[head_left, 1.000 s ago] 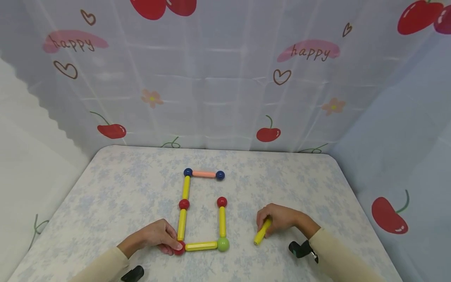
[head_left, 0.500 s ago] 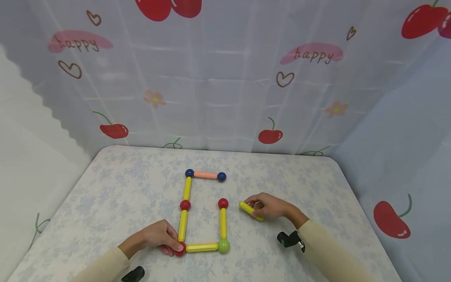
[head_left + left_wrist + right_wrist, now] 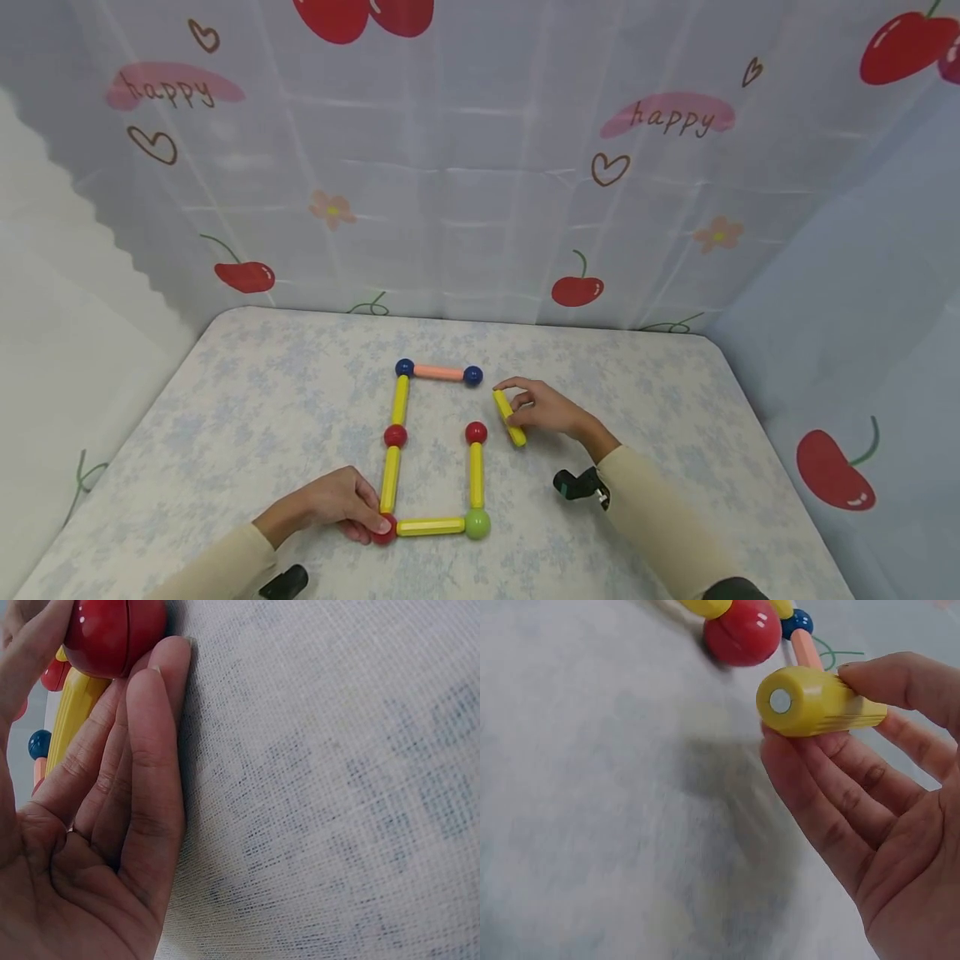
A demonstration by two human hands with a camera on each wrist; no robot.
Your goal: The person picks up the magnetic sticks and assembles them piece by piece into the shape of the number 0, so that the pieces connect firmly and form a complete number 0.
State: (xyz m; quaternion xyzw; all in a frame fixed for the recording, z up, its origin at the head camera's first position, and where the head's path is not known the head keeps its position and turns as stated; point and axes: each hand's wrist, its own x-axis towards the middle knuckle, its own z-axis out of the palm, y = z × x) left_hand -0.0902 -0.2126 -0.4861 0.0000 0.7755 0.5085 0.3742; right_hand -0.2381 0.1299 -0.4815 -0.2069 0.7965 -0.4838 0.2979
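My left hand (image 3: 335, 503) pinches a red ball (image 3: 120, 634) at the near left corner of a figure of sticks and balls on the table. From that ball a yellow stick (image 3: 431, 527) leads right to a green ball (image 3: 477, 524). Another yellow stick rises from the green ball to a red ball (image 3: 476, 432). Right of that red ball, my right hand (image 3: 550, 408) holds a loose yellow magnetic stick (image 3: 817, 705) between thumb and fingers; a round metal disc shows in its end. The loose stick is apart from the figure.
Up the figure's left side run yellow sticks and a middle red ball (image 3: 395, 435), ending at a blue ball (image 3: 405, 367). A pink stick (image 3: 439, 373) joins it to a second blue ball (image 3: 473, 376). A patterned cloth covers the table (image 3: 270, 417); a printed curtain (image 3: 480, 167) hangs behind.
My right hand has carried the loose yellow stick left and away from me, turning it to point toward the far blue ball. The left hand has stayed on its red ball.
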